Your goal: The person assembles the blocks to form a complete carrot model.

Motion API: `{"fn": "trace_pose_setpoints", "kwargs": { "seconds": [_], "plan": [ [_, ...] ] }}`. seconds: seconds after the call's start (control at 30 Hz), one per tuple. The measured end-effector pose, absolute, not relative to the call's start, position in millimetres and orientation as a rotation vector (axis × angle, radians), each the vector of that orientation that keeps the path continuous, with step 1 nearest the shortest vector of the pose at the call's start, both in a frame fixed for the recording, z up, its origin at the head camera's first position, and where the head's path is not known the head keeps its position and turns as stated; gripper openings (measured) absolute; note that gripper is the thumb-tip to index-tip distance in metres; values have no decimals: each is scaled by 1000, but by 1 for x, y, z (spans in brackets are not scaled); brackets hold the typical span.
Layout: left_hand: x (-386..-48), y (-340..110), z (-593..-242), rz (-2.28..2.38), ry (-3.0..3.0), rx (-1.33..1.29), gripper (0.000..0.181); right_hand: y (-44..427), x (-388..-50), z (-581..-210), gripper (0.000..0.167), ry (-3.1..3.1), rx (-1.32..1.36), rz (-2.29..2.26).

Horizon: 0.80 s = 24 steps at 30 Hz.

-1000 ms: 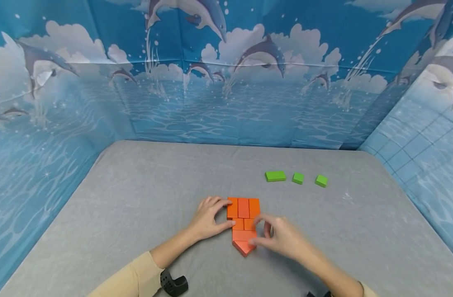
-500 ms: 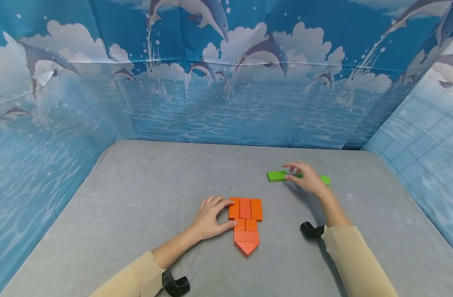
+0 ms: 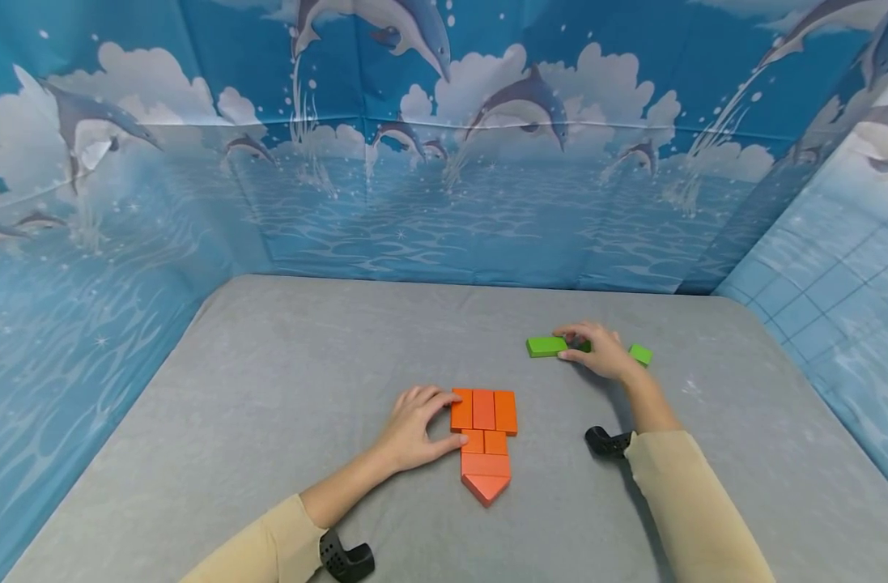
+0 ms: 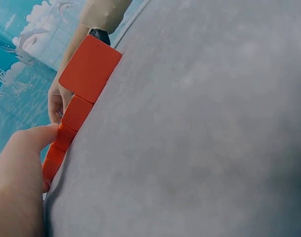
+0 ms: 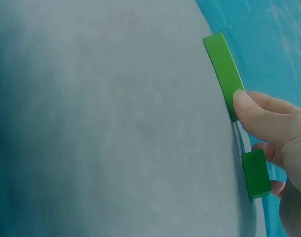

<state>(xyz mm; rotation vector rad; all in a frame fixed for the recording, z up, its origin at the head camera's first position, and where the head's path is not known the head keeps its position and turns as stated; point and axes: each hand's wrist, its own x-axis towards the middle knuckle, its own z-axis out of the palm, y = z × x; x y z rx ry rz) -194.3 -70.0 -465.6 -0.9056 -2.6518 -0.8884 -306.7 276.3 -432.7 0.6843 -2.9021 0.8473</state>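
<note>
Orange blocks lie together on the grey cloth: three rectangles side by side at the far end, two small blocks, a crosswise rectangle and a triangle pointing towards the wearer. My left hand rests at their left side, index fingertip and thumb touching orange blocks; the thumb shows against them in the left wrist view. My right hand pinches the right end of a long green block between thumb and finger. A small green block sits beneath its other fingers, mostly hidden in the head view.
Another small green block lies just right of my right hand. The grey cloth surface ends at a blue dolphin-print curtain behind and at both sides. A black device is strapped at each wrist.
My right hand has left the near orange blocks, moved away and right to the green blocks, and taken hold of the long one. My left hand has stayed at the orange blocks.
</note>
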Motion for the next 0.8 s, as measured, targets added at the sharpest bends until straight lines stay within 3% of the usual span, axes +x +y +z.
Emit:
{"fn": "trace_pose_setpoints", "kwargs": {
  "seconds": [0.4,0.8],
  "plan": [
    [-194,-70,-465,-901,-2644,-907,54,262,-302,-429,27,-2886,690,790],
    [-193,-69,-464,-895,-2650,-897,54,195,-272,-424,26,-2814,876,967]
  ]
}}
